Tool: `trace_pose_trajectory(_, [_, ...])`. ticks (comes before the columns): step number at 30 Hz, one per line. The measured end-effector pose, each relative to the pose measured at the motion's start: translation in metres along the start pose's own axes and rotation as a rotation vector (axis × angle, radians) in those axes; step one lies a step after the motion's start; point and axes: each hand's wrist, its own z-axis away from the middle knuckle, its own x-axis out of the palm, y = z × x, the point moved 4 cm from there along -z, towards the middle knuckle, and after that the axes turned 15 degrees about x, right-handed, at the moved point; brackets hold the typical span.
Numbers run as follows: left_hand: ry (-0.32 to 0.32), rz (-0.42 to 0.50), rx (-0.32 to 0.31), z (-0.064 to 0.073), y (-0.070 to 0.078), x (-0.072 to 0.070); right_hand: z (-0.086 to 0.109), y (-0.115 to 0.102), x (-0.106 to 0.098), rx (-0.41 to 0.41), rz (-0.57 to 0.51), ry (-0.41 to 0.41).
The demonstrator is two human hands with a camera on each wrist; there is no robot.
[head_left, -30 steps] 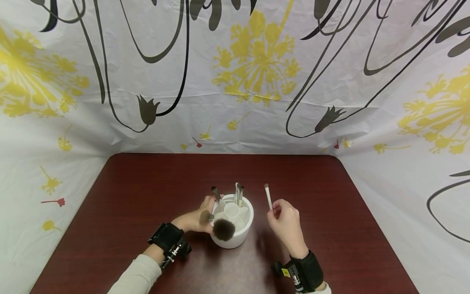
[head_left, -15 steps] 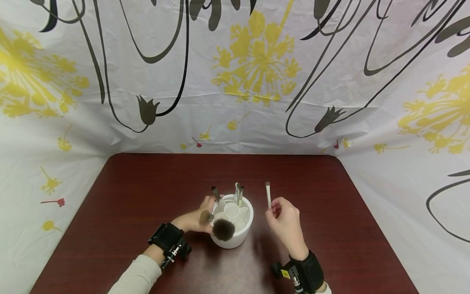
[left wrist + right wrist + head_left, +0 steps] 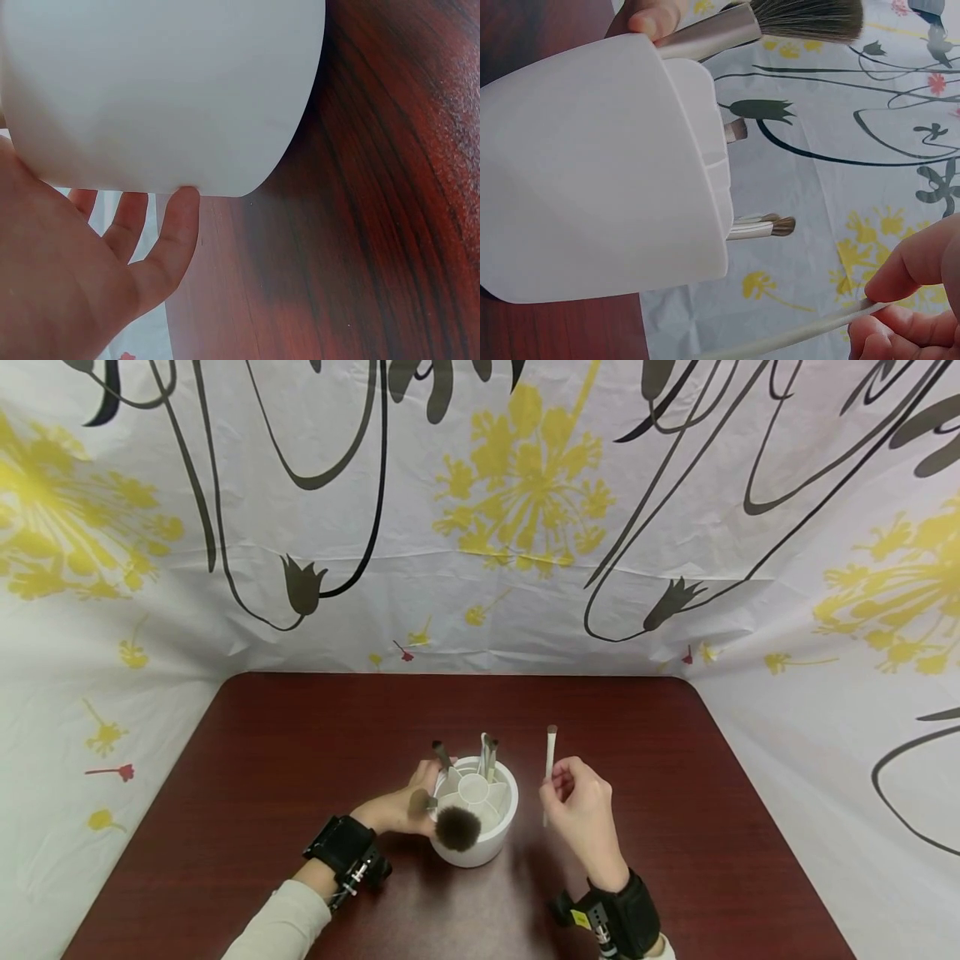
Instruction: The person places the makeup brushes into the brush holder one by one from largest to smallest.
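A white brush holder (image 3: pixel 480 852) with inner compartments stands on the table. My left hand (image 3: pixel 397 810) grips its left side, fingers and thumb spread around the wall, as the left wrist view also shows. In my right hand (image 3: pixel 585 814), thumb and fingertips pinch a thin makeup brush (image 3: pixel 551 752), dark tip up and pale handle pointing down, a short way right of the holder. Within the holder are a large fluffy makeup brush (image 3: pixel 457 829), a dark brush (image 3: pixel 440 752) at the back left, and several slim brushes (image 3: pixel 489 760) at the back.
The dark red wooden table (image 3: pixel 337 718) has rounded far corners. Behind it and at both sides hangs a white cloth (image 3: pixel 480 610) with yellow and grey flower prints. Each wrist carries a black strap with a camera (image 3: pixel 633 914).
The thin brush in my right hand has gone from leaning left to nearly upright, its tip rising slightly. My right fingers shifted a little up and left. Left hand and holder stay put.
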Motion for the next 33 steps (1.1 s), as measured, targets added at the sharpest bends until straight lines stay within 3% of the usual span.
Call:
trace_pose_trajectory(10, [-0.013, 0.021, -0.034, 0.000, 0.000, -0.001, 0.000, -0.004, -0.002, -0.026, -0.037, 0.017])
trace_pose_trajectory(22, [-0.006, -0.014, 0.041, 0.002, -0.001, -0.001, -0.001, -0.007, -0.004, -0.064, -0.066, 0.041])
trace_pose_trajectory(33, [-0.016, -0.001, -0.013, -0.001, 0.001, -0.001, 0.000, -0.011, -0.005, -0.117, -0.082, 0.061])
